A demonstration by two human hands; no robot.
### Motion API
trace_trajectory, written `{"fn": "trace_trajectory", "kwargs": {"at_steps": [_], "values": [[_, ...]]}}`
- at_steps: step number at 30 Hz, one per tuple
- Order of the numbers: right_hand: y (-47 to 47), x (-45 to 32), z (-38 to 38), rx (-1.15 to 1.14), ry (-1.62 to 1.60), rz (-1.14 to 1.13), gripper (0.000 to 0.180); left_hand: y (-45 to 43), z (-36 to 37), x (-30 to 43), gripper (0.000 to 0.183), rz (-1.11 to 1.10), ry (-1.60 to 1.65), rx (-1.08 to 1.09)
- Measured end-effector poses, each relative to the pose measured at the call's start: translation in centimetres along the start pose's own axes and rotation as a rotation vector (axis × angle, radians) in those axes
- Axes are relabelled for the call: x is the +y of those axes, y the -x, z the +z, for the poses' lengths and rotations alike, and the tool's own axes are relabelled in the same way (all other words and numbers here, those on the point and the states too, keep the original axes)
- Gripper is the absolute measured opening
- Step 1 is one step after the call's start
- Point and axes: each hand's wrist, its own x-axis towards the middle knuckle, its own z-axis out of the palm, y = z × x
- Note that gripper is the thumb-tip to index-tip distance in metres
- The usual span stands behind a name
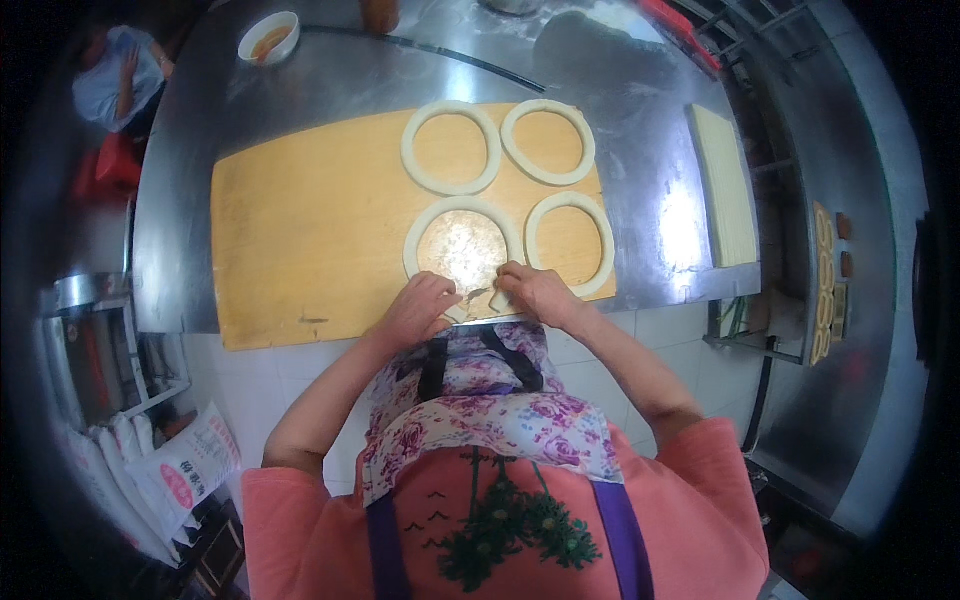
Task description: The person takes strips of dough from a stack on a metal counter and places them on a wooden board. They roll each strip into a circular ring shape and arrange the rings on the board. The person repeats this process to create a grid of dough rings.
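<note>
Both my hands hold the near ends of a curved dough strip (425,224), whose two ends stand apart at the front edge of a wooden board (300,232). My left hand (421,306) grips the left end, and my right hand (541,294) pinches the right end. Just right of it lies a closed dough ring (568,201), partly behind my right hand. Two more rings, one at the upper left (409,150) and one at the upper right (512,154), rest farther back on the board.
The board lies on a steel table (637,150). Behind it are a white bowl (270,39) and a long dark rod (450,52). A stack of pale dough strips (722,187) is on the right. At the far left sits another person (120,79); printed sacks (180,469) stand below.
</note>
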Motion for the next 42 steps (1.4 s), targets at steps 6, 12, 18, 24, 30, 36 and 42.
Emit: {"fn": "trace_trajectory", "kwargs": {"at_steps": [6, 12, 18, 24, 30, 36, 42], "values": [[-0.2, -1.3, 0.9, 0.021, -0.050, 0.068, 0.021, -0.7, 1.0, 0.2, 0.030, -0.026, 0.007, 0.026], [-2.0, -2.2, 0.1, 0.232, -0.028, 0.270, 0.020, -0.7, 0.9, 0.4, 0.027, -0.037, 0.018, 0.015], [-8.2, 0.9, -0.2, 0.392, 0.236, 0.424, 0.034, -1.0, 1.7, 0.1, 0.026, -0.032, 0.000, -0.006], [-7.9, 2.6, 0.0, 0.405, 0.192, 0.429, 0.031, -1.5, 2.3, 0.7, 0.027, -0.033, 0.002, 0.021], [-3.4, -1.5, -0.8, -0.055, 0.007, -0.015, 0.037, -0.5, 3.1, -0.3, 0.028, -0.059, -0.018, 0.047], [-1.3, -2.9, 1.5, -0.069, 0.022, 0.043, 0.041, -1.2, 2.2, 0.0, 0.023, -0.089, 0.135, 0.064], [-2.2, -6.2, 1.8, 0.231, -0.550, 0.357, 0.042, -2.1, 1.3, 0.2, 0.023, -0.341, 0.454, 0.188]]}}
